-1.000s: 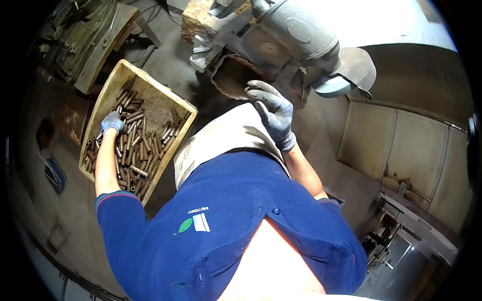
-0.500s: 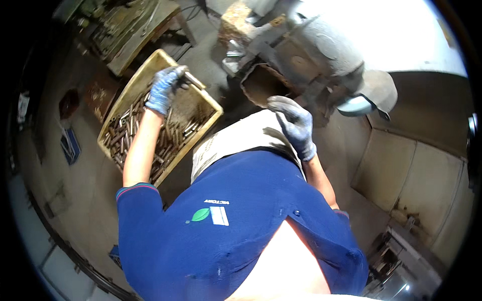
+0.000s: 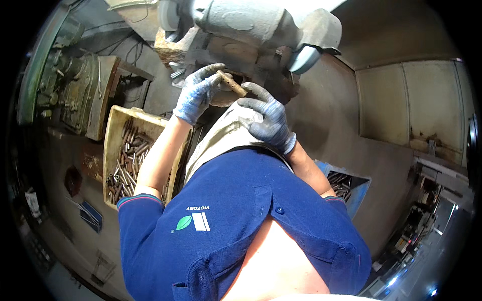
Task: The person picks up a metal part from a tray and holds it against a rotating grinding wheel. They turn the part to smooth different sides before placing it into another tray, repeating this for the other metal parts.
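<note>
In front of the grinding machine (image 3: 246, 22), my left hand (image 3: 195, 98), in a blue-and-grey work glove, grips a short brownish metal tube (image 3: 232, 84) by its upper left end. Small dark holes run along the tube, which slants down to the right. Near its lower end is my right hand (image 3: 270, 118), gloved alike, fingers curved and apart; whether a fingertip touches the tube I cannot tell. A worn cream-yellow bin (image 3: 107, 150) holding many metal tubes (image 3: 131, 150) stands at the left, partly behind my left forearm.
A rounded guard and grey-blue wheel (image 3: 304, 60) stick out at the machine's right end. A blue bin (image 3: 359, 193) with dark metal pieces stands low beyond my right forearm. Grimy machinery on a bench (image 3: 103, 95) is at the far left; a pale panel (image 3: 432, 100) stands right.
My left hand has moved from over the yellow bin to the front of the machine, bringing the metal tube. The view has swung right, and the blue bin now shows.
</note>
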Demonstrator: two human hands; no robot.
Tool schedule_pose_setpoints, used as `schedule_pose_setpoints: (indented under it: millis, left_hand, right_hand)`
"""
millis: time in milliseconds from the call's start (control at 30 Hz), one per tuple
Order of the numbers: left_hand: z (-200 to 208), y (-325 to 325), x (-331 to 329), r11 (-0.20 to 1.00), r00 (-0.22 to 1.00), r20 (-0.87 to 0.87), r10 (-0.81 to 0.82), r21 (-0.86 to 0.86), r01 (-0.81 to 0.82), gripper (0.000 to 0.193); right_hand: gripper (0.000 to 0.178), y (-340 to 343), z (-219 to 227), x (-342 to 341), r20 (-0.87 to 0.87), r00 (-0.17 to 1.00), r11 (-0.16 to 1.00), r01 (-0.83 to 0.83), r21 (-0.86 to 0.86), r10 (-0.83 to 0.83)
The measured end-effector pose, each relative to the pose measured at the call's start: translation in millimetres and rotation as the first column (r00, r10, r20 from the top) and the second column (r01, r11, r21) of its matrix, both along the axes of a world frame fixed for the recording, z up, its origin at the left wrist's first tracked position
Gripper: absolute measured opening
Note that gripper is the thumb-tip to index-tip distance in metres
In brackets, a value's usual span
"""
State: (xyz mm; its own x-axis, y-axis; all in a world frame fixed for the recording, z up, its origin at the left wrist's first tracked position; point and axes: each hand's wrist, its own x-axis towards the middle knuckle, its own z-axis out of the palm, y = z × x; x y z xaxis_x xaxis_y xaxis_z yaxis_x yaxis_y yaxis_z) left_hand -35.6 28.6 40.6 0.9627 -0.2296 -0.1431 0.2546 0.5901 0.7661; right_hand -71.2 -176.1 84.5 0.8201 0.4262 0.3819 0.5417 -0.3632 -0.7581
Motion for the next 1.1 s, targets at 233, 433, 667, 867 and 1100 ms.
schedule_pose_setpoints:
  millis: [233, 433, 667, 867, 1100]
  left_hand:
    - [-1, -52, 3, 0.982, 0.990, -0.079, -0.116, -0.157, 0.102, 0.035]
    - [1, -66, 2, 0.946, 0.965, 0.045, -0.257, 0.217, 0.242, 0.041]
    - [4, -79, 10, 0.781, 0.870, 0.140, -0.473, 0.524, 0.340, 0.042]
    - [0, -77, 19, 0.895, 0.941, 0.014, -0.337, 0.314, 0.316, 0.039]
    - [-11, -83, 2, 0.910, 0.986, 0.016, -0.165, 0.388, 0.146, 0.024]
  right_hand:
    - [0.034, -23, -3, -9, -0.046, 0.999, 0.997, -0.002, 0.079, 0.005]
    - [0.031, -42, -2, -7, 0.051, 0.989, 0.990, 0.137, 0.025, -0.138]
    - [0.020, -56, -30, -19, -0.104, 0.973, 0.971, 0.217, 0.096, -0.207]
    - [0.018, -63, -36, -24, -0.089, 0.940, 0.913, 0.342, 0.222, -0.330]
    - [0.019, -82, -36, -18, -0.004, 0.898, 0.872, 0.429, 0.234, -0.440]
